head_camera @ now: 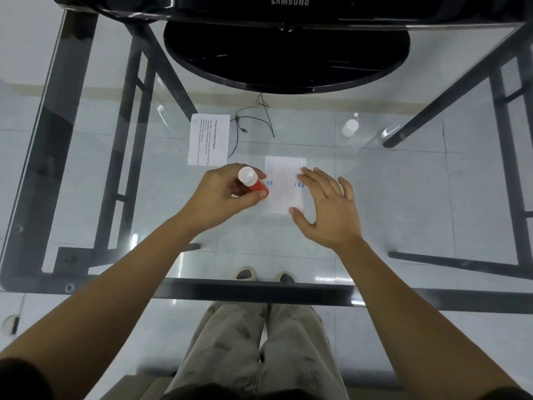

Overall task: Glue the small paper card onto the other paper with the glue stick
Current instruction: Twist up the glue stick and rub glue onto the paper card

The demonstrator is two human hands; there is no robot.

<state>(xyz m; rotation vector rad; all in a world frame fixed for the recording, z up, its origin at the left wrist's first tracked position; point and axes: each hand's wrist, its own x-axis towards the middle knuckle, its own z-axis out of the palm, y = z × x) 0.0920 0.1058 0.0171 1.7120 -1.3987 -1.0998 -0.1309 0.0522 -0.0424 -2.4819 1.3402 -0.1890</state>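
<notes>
Red glue stick (254, 183) gripped by left hand (220, 199); right hand (328, 210) open on paper (282, 187); SAMSUNG monitor (290, 7).

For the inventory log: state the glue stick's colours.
The glue stick is red with a white upper end; the head view shows it.

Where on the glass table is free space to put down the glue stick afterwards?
Bare glass lies right of the right hand, toward the right edge of the table, and left of the printed sheet. The front strip between the forearms is free too. Crowded: the middle, with the left hand, glue stick, small card, cable and monitor base.
</notes>
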